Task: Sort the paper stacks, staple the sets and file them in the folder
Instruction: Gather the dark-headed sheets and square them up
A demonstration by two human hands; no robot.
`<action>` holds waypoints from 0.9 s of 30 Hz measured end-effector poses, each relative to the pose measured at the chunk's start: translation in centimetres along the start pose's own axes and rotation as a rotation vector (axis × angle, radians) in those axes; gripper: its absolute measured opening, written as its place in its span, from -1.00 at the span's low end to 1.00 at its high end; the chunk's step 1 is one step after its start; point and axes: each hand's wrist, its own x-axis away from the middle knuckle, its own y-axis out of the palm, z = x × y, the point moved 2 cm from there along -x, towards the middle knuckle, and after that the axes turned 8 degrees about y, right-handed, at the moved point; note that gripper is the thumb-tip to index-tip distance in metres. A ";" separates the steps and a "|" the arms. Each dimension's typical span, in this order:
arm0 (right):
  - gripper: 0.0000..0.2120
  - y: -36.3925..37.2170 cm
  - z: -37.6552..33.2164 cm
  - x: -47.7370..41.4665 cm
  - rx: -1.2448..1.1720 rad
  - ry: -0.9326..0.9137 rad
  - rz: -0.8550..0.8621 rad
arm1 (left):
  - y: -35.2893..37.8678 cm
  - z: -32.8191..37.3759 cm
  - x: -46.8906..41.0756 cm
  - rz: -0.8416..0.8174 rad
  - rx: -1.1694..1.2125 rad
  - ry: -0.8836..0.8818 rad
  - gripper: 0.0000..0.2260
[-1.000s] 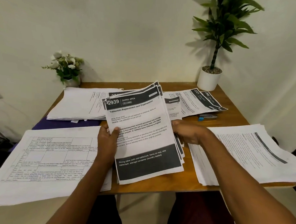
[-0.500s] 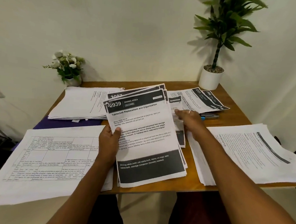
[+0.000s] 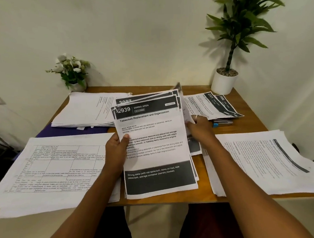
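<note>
Left stack: the form stack (image 3: 57,168) hangs over the near-left edge of the table (image 3: 247,128); a brush from the left forearm could send it to the floor
Folder: the purple folder (image 3: 47,133) lies half buried under two stacks, well apart from the sheaf; tugging it free may drag sorted sheets out of order
Left hand: the left hand (image 3: 116,151) grips the held sheaf (image 3: 156,146) by its left edge alone, thumb on the top page; a loose pinch lets pages slide
Held sheaf: raised over the table's middle and fanned at the top, so sets may mix
Right hand: the right hand (image 3: 199,128) is at the sheaf's back sheets; I cannot tell if it pinches one, and two could come away together
Stapler: the stapler (image 3: 224,122) sits just beyond that hand, partly under the far sheets (image 3: 212,107); grabbing it could scatter them
Right stack: the right stack (image 3: 269,162) overhangs the near-right edge beside the right forearm
</note>
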 end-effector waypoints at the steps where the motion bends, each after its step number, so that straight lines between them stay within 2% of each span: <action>1: -0.75 -0.2 -0.1 0.2 -0.044 0.005 -0.016 | 0.1 0.0 0.0 -0.002 0.008 -0.011 -0.87; 4: -0.82 -0.6 -0.2 0.2 -0.131 0.013 -0.037 | 0.0 -0.2 -0.3 0.017 0.038 -0.066 -0.85; 8: -0.88 -1.2 0.1 0.5 -0.132 0.006 -0.091 | 0.1 0.0 -0.2 0.029 0.067 -0.085 -0.84; 13: -0.85 -0.6 0.3 1.8 -0.115 -0.010 -0.335 | 0.1 0.1 -0.2 0.045 0.082 -0.093 -0.83; 17: -0.67 1.0 0.4 2.3 -0.264 0.047 -0.547 | -0.1 -0.1 -0.6 0.061 0.074 -0.091 -0.80; 21: -0.68 1.2 0.9 2.2 -0.433 0.136 -0.656 | -0.1 -0.2 -0.7 0.076 -0.010 -0.020 -0.74; 23: -0.66 0.9 0.7 1.8 -0.524 0.139 -0.610 | -0.2 -0.3 -0.7 0.078 -0.030 -0.001 -0.70; 27: -0.67 0.5 1.5 -0.8 -0.453 0.256 -0.080 | -0.4 -0.7 -0.8 0.053 -0.086 0.038 -0.70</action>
